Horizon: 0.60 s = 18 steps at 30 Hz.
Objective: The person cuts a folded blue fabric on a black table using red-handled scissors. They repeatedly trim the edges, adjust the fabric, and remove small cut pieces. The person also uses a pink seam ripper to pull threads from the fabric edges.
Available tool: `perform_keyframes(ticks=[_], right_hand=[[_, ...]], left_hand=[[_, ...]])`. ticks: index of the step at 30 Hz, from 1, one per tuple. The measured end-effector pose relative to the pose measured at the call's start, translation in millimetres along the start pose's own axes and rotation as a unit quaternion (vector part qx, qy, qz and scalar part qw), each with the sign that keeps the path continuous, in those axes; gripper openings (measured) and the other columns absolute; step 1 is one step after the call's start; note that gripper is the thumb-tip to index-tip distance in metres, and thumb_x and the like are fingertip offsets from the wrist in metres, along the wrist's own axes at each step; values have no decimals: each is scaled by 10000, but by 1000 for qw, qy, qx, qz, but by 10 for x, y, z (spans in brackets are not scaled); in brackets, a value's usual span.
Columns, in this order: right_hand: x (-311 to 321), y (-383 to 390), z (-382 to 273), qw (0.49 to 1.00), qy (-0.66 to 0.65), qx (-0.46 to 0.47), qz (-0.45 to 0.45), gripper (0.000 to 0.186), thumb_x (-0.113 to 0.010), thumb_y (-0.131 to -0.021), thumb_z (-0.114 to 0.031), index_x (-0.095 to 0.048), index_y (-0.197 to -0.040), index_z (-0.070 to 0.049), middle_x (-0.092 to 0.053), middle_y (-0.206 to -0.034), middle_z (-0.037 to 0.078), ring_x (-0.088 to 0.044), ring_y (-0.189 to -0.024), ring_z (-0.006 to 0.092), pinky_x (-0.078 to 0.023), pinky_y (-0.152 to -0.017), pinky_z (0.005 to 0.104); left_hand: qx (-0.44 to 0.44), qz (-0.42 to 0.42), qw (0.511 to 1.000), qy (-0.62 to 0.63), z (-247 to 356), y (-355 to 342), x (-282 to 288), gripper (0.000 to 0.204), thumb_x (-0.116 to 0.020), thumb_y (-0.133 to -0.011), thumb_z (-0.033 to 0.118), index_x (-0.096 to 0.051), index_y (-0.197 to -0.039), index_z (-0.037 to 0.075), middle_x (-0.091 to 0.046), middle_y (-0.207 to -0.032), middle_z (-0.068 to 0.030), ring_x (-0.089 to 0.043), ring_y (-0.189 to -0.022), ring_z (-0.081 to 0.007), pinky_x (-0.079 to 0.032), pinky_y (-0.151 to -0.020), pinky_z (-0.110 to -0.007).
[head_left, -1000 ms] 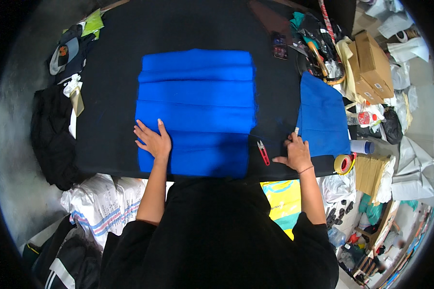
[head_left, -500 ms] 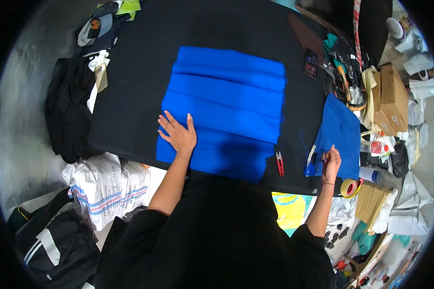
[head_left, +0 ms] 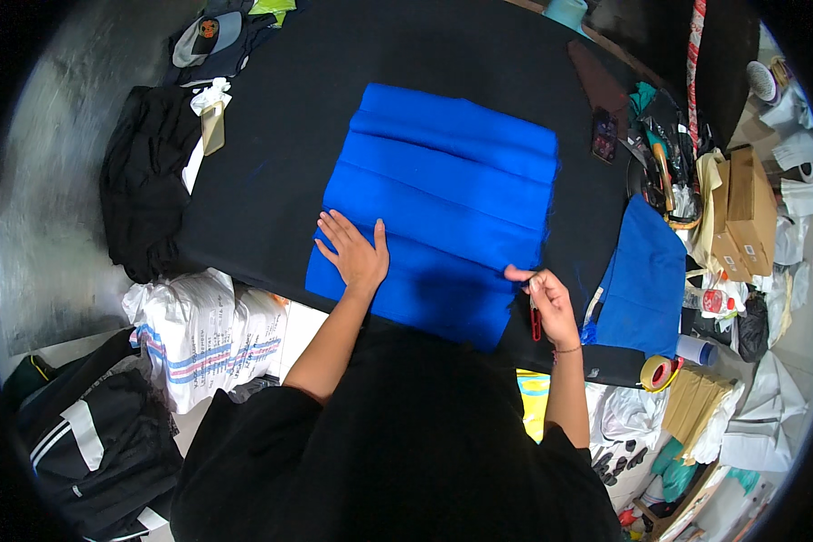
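Note:
A bright blue cloth (head_left: pixel 434 172) with several horizontal folds lies on the black-covered table (head_left: pixel 271 126). My left hand (head_left: pixel 354 253) rests flat on its lower left part, fingers spread. At the cloth's lower right edge is my right hand (head_left: pixel 548 298), fingers curled and one digit reaching left over the edge; whatever it may hold is hidden. Red thread snips (head_left: pixel 536 325) show just beneath it, partly covered; I cannot tell if they are held. Right of this hand lies a smaller blue cloth (head_left: pixel 641 271), with a white strip at its left edge.
Tape rolls (head_left: pixel 658 372) sit at the table's right front, a phone (head_left: pixel 603 135) and heaped tools (head_left: pixel 664 176) farther back. Dark clothing (head_left: pixel 144 181) lines the left edge. White sacks (head_left: pixel 190 343) stand below left; cardboard boxes (head_left: pixel 745 208) lie at right.
My right hand has left the smaller blue cloth and moved left to the folded cloth's edge, over the snips. My left hand stays on the cloth. The whole view has shifted.

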State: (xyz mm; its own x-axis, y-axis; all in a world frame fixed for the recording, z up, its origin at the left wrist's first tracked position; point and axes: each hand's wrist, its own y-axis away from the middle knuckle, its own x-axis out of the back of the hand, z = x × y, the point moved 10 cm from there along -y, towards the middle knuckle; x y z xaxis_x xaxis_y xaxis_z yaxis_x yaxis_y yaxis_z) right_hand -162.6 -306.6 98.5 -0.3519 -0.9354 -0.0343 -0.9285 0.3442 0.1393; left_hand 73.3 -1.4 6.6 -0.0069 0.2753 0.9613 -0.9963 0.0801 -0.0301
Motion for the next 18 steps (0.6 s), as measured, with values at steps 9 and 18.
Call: perform_keyframes(ticks=[9,18], right_hand=[[1609,546,641,959,-145,-95,224,178,-633,-1089,-186,-597,-930,-113,-464,-686,-41,-459,-604,103,-430,-642,276],[2127,787,346,940,212,-29,265,252,-740,-1024,-275,-665,-966,-42,-570,-783,7,-554,-695,172,-487,-673,328]], left_hand=[[12,-18,1000,2,31,6,40,1021,-371,-1073,667,-59,-1667,-103,-56,-1750,-321,4,-1648,-420,18,-1286,-636],[11,-5,1000,-4,3,12,14,1031,-388,-1067,671,-57,-1669,-98,-58,-1746,-330,0,-1645,-438,13,-1282,-645]])
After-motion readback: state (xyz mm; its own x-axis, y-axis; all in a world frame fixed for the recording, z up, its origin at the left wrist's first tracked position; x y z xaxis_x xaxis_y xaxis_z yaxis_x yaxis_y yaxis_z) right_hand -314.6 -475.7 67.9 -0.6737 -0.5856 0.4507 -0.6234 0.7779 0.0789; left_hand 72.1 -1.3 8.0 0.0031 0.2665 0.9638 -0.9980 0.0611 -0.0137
